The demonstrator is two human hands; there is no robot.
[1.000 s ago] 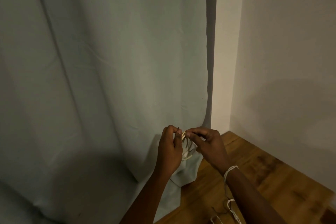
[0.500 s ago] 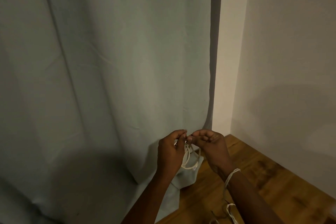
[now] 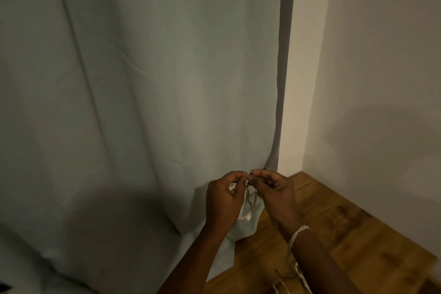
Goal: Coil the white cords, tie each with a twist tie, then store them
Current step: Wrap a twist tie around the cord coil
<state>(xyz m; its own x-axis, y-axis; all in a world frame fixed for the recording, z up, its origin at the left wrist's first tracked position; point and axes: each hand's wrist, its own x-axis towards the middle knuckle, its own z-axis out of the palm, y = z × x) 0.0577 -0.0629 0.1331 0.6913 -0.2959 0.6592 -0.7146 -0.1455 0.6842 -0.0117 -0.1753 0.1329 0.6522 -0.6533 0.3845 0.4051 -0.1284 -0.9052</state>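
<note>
Left hand (image 3: 224, 198) and right hand (image 3: 274, 194) meet fingertip to fingertip, both pinching the coiled white cord (image 3: 249, 205) that hangs between them, perhaps with a twist tie. Another cord (image 3: 294, 243) drapes the right wrist, toward 5 o'clock, over the wooden table (image 3: 353, 241).

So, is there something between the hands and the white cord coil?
Nothing visible. The left hand and the right hand both already grip the coil, pinching together at its top in front of the curtain.
</note>
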